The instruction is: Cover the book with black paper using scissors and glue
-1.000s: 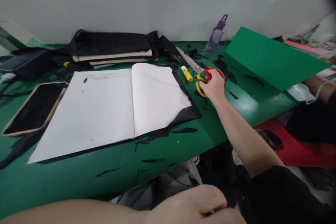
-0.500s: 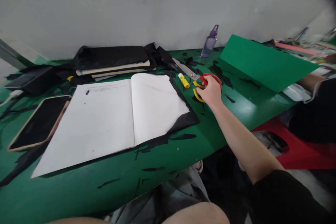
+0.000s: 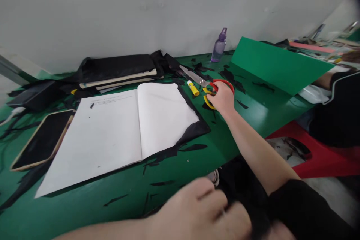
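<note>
My right hand [image 3: 224,99] is closed around the red and yellow handles of a pair of scissors [image 3: 201,81], which lies on the green table with its blades pointing to the back left. A yellow glue stick [image 3: 193,88] with a white cap lies just left of the handles. My left hand [image 3: 202,210] is low in the foreground, in front of the table edge, its fingers curled and slightly blurred. What those fingers hold, if anything, is hidden. Beyond it an open notebook [image 3: 112,131] with white pages lies on a black cover.
Left of the notebook lies a phone [image 3: 42,138]. Black-wrapped books [image 3: 118,65] sit by the wall. A purple bottle [image 3: 218,47] stands at the back, near a raised green board [image 3: 278,63]. Black scraps [image 3: 236,78] litter the table. Another person's arm [image 3: 323,80] is at right, above a red stool [image 3: 332,157].
My left hand has come into view at the bottom with curled fingers. My right hand keeps its hold on the scissors. The whole view has shifted slightly.
</note>
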Motion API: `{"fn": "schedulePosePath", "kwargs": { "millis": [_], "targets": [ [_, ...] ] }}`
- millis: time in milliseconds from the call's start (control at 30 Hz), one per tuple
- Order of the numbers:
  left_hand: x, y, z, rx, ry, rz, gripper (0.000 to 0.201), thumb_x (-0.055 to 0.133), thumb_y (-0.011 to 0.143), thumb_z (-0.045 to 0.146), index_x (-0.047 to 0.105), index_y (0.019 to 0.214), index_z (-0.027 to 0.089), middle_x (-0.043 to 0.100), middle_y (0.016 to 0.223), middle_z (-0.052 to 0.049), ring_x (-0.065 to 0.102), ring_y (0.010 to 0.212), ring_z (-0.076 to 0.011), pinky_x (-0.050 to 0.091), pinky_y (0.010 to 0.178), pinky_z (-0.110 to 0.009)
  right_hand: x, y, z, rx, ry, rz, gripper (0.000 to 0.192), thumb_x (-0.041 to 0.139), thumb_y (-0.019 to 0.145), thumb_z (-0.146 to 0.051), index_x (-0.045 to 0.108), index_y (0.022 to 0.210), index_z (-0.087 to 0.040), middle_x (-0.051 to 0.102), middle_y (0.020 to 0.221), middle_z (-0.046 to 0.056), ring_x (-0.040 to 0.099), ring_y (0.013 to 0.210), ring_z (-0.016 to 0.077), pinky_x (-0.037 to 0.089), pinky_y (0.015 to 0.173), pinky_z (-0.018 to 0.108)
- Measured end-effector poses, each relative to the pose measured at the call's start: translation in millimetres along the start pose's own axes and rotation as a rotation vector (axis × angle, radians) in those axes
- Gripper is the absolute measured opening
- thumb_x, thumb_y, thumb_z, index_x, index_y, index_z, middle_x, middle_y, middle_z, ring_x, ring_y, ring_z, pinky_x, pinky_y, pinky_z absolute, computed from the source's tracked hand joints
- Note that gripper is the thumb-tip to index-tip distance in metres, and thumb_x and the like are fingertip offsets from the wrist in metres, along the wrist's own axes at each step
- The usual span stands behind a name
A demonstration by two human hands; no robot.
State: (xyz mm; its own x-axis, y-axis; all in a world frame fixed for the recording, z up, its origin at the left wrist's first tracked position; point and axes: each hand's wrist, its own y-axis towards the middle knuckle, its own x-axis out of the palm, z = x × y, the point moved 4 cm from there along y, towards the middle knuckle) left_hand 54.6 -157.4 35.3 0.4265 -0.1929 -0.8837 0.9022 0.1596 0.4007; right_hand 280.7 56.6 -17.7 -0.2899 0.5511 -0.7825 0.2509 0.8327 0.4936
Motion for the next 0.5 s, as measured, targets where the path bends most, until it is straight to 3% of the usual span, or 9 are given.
{"fn": "schedulePosePath", "kwargs": {
  "millis": [67, 200, 400, 500],
  "targets": [
    [-6.6, 9.6, -20.9, -0.072, 0.213, 0.065, 0.02, 0.05, 0.089, 0.021, 0.059, 0.106, 0.016, 0.058, 0.072, 0.0, 0.052, 0.06, -0.0158, 0.042, 0.053, -0.032, -0.6, -0.3, 0.4, 0.005, -0.033, -0.024, 0.031, 0.067, 0.068, -0.034, 0.057, 0.096, -0.024, 0.066, 0.089, 0.005, 0.061, 0.086, 0.0256, 0.046, 0.069, 0.037],
    [1.6, 13.4, -55.9, -0.232, 0.516, -0.108, 0.016, 0.048, 0.085, 0.008, 0.058, 0.094, 0.014, 0.057, 0.076, -0.003, 0.055, 0.069, -0.0203, 0.041, 0.053, -0.032, 0.4, -0.9, 3.5, 0.036, -0.11, -0.08, 0.024, 0.067, 0.069, -0.045, 0.057, 0.078, -0.025, 0.065, 0.078, 0.006, 0.061, 0.075, 0.0262, 0.043, 0.061, 0.037],
    [15.5, 10.2, -84.3, -0.332, 0.662, -0.281, 0.024, 0.048, 0.077, -0.001, 0.059, 0.093, 0.012, 0.058, 0.077, -0.006, 0.056, 0.068, -0.0197, 0.041, 0.053, -0.03, 1.4, 0.5, 13.5, 0.127, -0.19, -0.118, 0.025, 0.065, 0.069, -0.047, 0.059, 0.078, -0.024, 0.066, 0.077, 0.006, 0.061, 0.073, 0.0244, 0.041, 0.058, 0.033],
    [19.8, 11.9, -90.0, -0.328, 0.674, -0.293, 0.022, 0.049, 0.077, -0.001, 0.058, 0.093, 0.011, 0.058, 0.078, -0.006, 0.056, 0.07, -0.0203, 0.041, 0.053, -0.031, 1.0, 1.2, 17.3, 0.153, -0.23, -0.135, 0.023, 0.064, 0.07, -0.043, 0.059, 0.081, -0.023, 0.066, 0.08, 0.006, 0.062, 0.076, 0.0227, 0.041, 0.06, 0.031]
  ]
}}
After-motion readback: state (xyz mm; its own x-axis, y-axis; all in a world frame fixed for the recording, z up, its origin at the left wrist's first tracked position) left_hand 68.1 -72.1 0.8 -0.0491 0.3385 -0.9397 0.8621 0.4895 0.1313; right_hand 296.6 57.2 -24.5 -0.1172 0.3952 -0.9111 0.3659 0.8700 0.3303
